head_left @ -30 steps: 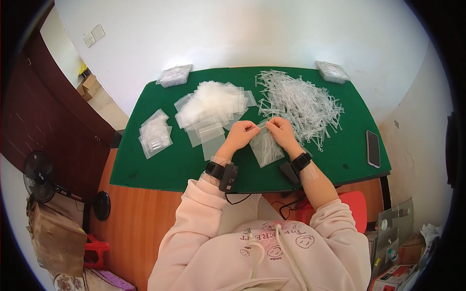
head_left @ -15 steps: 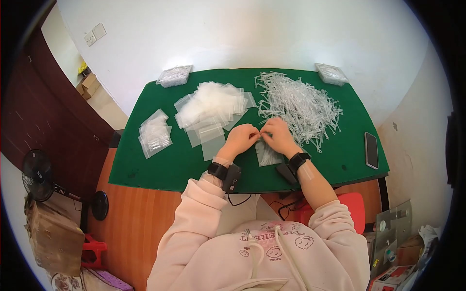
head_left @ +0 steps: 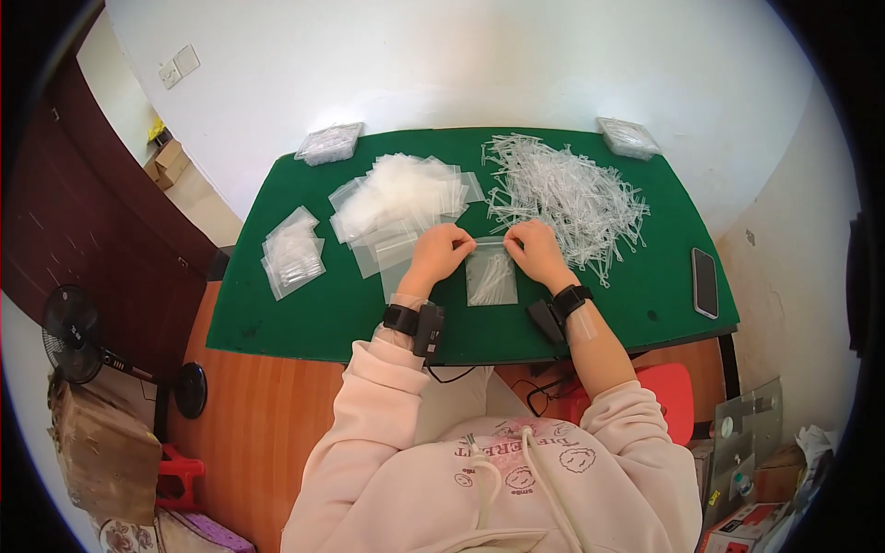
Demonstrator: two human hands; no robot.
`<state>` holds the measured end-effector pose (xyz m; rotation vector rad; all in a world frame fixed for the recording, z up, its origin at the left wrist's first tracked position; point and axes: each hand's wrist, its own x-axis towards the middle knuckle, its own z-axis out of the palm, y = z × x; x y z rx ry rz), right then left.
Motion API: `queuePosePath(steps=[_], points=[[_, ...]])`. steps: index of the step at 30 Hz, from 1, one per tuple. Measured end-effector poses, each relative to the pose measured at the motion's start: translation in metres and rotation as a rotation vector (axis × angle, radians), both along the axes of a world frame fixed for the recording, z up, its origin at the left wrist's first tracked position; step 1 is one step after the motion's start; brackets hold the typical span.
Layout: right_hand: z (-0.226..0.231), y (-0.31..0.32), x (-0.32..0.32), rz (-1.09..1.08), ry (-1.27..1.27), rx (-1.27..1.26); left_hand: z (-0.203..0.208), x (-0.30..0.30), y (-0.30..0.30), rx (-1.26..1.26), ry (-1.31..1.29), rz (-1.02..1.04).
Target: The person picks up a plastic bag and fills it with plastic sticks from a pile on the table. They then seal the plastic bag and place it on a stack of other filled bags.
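- Pinches the top left corner of a clear zip-top bag [head_left: 477, 278] with the left hand [head_left: 473, 243] and the top right corner with the right hand [head_left: 507, 242], thumb and fingertips closed on the plastic in each.
- Holds the bag upright to the view, over the near middle of a green-covered counter [head_left: 277, 327], with slim clear plastic sticks [head_left: 498, 275] inside; cannot tell whether resting or slightly raised.
- Probably best to stretch the top edge straight, press evenly from corner to corner, and leave every stick end below that edge.
- Compared with half a second earlier, spreads both hands from nearly touching to opposite corners; exposes nearly all of the bag, then partly covered by the right hand.
- Leaves the pile of loose sticks [head_left: 572, 203] and the heap of empty bags [head_left: 396, 195] looking unchanged.
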<state>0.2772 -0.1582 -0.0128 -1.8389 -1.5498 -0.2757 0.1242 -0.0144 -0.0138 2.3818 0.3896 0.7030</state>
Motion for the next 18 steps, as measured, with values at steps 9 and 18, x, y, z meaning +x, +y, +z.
queuePosePath(steps=[9,18], points=[[-0.004,0.004,-0.004,0.102,-0.018,0.012,-0.005,0.008,-0.011,0.231,-0.129,-0.098],[0.000,0.003,-0.011,0.195,0.023,0.004,0.001,0.005,-0.014,0.225,-0.142,-0.133]])
